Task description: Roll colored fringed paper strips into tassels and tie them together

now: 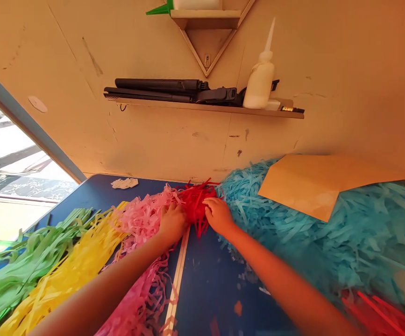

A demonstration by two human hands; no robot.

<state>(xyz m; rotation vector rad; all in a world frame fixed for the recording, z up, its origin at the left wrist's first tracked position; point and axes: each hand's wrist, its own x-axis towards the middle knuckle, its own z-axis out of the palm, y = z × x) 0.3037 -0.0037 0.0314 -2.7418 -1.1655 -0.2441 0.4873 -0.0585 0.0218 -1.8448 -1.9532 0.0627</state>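
A small bunch of red shredded paper strips [195, 205] lies at the back of the blue table, between my two hands. My left hand [173, 220] has its fingers bent into the left side of the red strips, where they meet the pink shredded paper [146, 210]; its fingertips are partly hidden. On the other side, my right hand [219, 214] is curled closed at the right edge of the red strips, with blue shredded paper [247, 196] just beyond it.
Yellow strips [83, 261] and green strips [30, 266] cover the left of the blue table [209, 280]. An orange-tan card [303, 182] rests on the blue pile. More red strips [384, 312] lie front right. A wall shelf [209, 108] holds a glue bottle [259, 84] and black flat iron [153, 93].
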